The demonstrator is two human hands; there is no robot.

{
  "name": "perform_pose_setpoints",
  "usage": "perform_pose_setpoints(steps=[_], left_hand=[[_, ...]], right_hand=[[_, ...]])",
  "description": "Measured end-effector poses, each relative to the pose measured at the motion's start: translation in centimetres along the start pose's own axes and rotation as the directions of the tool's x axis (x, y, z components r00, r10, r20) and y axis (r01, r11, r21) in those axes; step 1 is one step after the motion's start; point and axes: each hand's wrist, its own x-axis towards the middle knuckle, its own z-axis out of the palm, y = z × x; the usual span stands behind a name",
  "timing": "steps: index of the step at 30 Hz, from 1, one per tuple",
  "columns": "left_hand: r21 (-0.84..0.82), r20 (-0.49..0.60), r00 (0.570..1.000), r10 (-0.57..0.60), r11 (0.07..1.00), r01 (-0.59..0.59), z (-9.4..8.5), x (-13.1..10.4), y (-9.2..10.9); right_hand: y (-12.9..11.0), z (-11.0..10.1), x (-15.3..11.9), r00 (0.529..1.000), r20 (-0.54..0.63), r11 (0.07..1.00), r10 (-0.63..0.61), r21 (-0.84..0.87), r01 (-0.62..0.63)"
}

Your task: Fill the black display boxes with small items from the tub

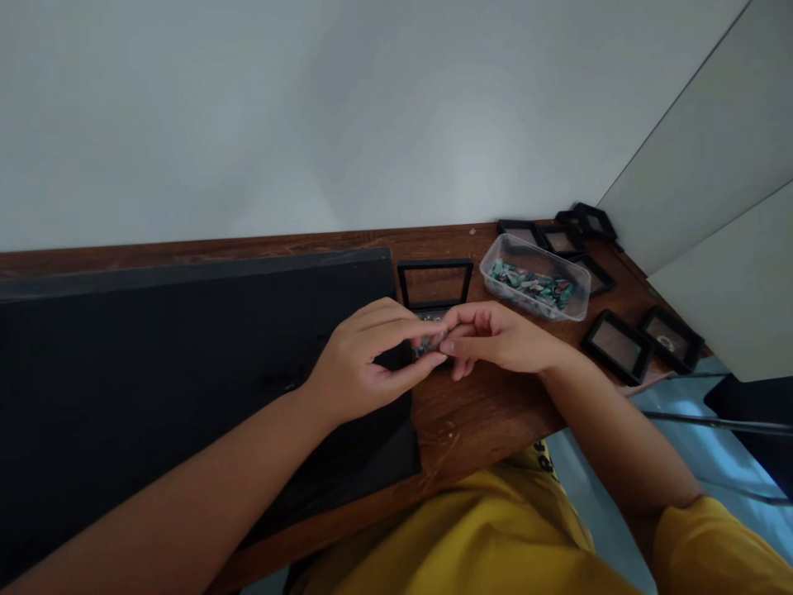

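Note:
My left hand (pixel 377 351) and my right hand (pixel 486 337) meet over the table, thumbs and forefingers closed around a small shiny item (pixel 437 337). Its kind is unclear, as fingertips cover most of it. Just behind the hands, an opened black display frame (pixel 435 264) has its lid raised, with a see-through pane inside the rim. The lower half is mostly hidden under my fingers; small glinting bits show there. To the right of my right hand stands a clear plastic tub (pixel 579 302) holding many green, teal and reddish stone-like pieces (pixel 534 283).
Several black frames with clear panes lie to the right, among them one frame (pixel 618 345) near the table edge and another (pixel 671 339) with a round item inside. A large black panel (pixel 154 372) covers the left of the wooden table (pixel 483 409). A white wall (pixel 310 116) rises behind.

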Motion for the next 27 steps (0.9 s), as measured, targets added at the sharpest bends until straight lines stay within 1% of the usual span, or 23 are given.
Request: perform_pose_setpoints(steps=[2, 7, 11, 14, 19, 22, 24, 27], left_hand=[[-0.008, 0.014, 1.000, -0.007, 1.000, 0.007, -0.02, -0.02, -0.15], [-0.046, 0.033, 0.999, 0.023, 0.999, -0.022, -0.19, 0.02, -0.30], [-0.044, 0.077, 0.997, -0.026, 0.999, 0.030, -0.28, 0.07, -0.21], [-0.039, 0.101, 0.994, -0.042, 0.998, 0.047, -0.32, 0.07, -0.22], [-0.037, 0.075, 0.997, 0.011, 0.999, -0.008, -0.30, 0.03, -0.33], [-0.035, 0.057, 0.998, 0.011, 0.999, -0.009, -0.25, 0.06, -0.32], [-0.036, 0.049, 0.999, 0.020, 0.999, -0.018, -0.23, 0.11, -0.29], [-0.035, 0.032, 0.998, 0.048, 0.998, -0.047, -0.22, 0.13, -0.28]], right_hand=[[-0.13, 0.04, -0.04, 1.000, 0.000, 1.000, 0.008, 0.001, -0.008], [-0.31, 0.05, -0.14, 1.000, 0.015, 1.000, 0.026, 0.010, -0.026], [-0.39, -0.02, -0.20, 0.999, 0.013, 0.998, 0.052, 0.017, -0.052], [-0.44, -0.13, -0.23, 0.998, 0.017, 0.998, 0.065, 0.021, -0.065], [-0.44, -0.33, -0.24, 0.997, 0.040, 0.997, 0.069, 0.024, -0.070], [-0.48, -0.32, -0.19, 0.997, 0.042, 0.998, 0.065, 0.012, -0.066], [-0.53, -0.26, -0.15, 0.998, 0.027, 0.998, 0.063, -0.012, -0.062], [-0.64, -0.20, -0.15, 0.998, -0.036, 0.997, 0.053, -0.049, -0.055]])
